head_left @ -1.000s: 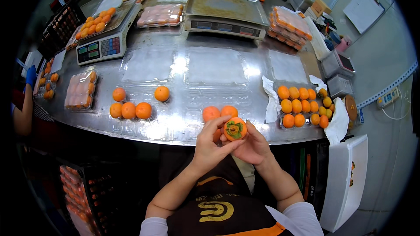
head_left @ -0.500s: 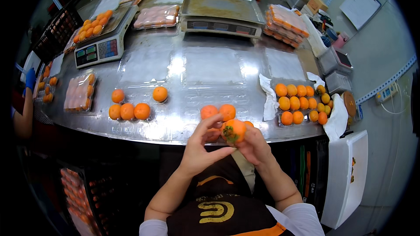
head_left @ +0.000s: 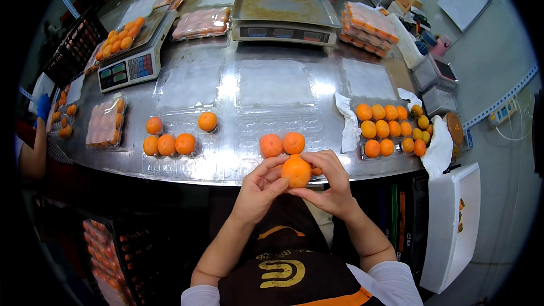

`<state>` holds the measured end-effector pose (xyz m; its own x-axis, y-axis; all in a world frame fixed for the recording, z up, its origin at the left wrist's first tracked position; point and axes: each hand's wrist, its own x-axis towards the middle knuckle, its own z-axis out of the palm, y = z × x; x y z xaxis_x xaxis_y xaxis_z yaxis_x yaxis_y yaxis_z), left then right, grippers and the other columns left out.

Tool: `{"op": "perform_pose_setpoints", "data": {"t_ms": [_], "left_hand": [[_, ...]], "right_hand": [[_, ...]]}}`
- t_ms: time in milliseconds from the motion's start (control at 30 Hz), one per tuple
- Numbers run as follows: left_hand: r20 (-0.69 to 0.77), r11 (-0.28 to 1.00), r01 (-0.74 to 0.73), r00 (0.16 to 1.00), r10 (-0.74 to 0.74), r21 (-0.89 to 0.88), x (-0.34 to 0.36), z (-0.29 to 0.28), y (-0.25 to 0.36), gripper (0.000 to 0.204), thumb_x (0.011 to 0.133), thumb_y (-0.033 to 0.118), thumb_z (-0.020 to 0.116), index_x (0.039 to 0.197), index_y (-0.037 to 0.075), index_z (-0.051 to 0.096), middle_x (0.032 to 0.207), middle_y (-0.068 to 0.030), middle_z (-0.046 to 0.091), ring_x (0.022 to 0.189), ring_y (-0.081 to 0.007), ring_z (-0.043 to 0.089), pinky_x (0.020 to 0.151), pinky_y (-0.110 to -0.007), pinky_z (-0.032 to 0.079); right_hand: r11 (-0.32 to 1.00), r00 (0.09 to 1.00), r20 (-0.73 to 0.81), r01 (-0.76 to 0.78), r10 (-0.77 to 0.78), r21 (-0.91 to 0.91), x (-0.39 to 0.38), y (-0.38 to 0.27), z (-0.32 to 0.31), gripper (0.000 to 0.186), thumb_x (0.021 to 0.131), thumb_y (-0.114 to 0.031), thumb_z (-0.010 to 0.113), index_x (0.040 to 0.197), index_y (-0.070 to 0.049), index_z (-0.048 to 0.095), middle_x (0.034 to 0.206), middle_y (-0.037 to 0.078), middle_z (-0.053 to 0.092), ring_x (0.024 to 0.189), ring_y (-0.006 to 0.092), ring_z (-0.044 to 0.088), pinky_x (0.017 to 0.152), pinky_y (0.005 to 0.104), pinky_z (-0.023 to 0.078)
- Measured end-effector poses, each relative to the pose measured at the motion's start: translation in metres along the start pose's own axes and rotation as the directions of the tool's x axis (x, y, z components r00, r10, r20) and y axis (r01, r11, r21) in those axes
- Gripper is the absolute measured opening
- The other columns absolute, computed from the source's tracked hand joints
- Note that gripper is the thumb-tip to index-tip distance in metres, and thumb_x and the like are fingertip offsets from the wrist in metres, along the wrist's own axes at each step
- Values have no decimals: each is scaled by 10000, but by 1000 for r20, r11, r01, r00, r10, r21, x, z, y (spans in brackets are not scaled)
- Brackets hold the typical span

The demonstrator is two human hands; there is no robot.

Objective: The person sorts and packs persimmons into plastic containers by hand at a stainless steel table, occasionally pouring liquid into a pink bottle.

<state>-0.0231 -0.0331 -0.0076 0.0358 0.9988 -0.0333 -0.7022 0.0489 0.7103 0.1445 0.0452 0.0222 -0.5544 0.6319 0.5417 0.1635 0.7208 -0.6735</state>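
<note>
Just beyond the table's near edge I hold an orange persimmon [head_left: 296, 173] between both hands, its smooth side facing up. My left hand [head_left: 259, 190] grips it from the left with thumb and fingers; my right hand [head_left: 331, 190] cups it from the right. Behind them a clear plastic tray [head_left: 280, 124] has two persimmons [head_left: 271, 145] showing, with more partly hidden by my hands. Another clear tray [head_left: 167, 123] to the left holds several persimmons [head_left: 185, 144]; on the right a fuller group [head_left: 379, 112] sits beside white cloths [head_left: 346, 124].
Two scales [head_left: 124, 68] [head_left: 283, 8], packed boxes [head_left: 366, 25] and flat white sheets [head_left: 271, 82] occupy the steel table. Co-workers' hands show at the far edge and a blue-gloved person [head_left: 39, 113] stands left. A black crate [head_left: 113, 249] and white foam box [head_left: 450, 226] stand below.
The persimmon has turned over in my hands, from its leafy top showing to its smooth side. My right hand has shifted around it, its fingers now extended over the far side.
</note>
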Motion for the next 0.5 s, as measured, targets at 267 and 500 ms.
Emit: {"op": "perform_pose_setpoints", "data": {"t_ms": [267,500], "left_hand": [[-2,959,125,992,-129,-255,7,-2,-12,438,968,206,540,1329,-12,422,1214,-158,565,1066,-235,611,924,-356,515],[80,919,166,986,-147,-357,11,-5,-20,482,989,293,489,1335,-32,404,1240,-175,544,1071,-265,607,958,-355,500]], "right_hand": [[1000,1000,-17,-17,17,8,2,-1,2,630,621,-133,852,1172,-17,571,1094,124,619,934,292,579,798,364,477],[999,998,-58,-32,30,-36,3,-3,6,597,619,-106,837,1148,-8,578,1089,134,619,938,313,578,806,374,478]]}}
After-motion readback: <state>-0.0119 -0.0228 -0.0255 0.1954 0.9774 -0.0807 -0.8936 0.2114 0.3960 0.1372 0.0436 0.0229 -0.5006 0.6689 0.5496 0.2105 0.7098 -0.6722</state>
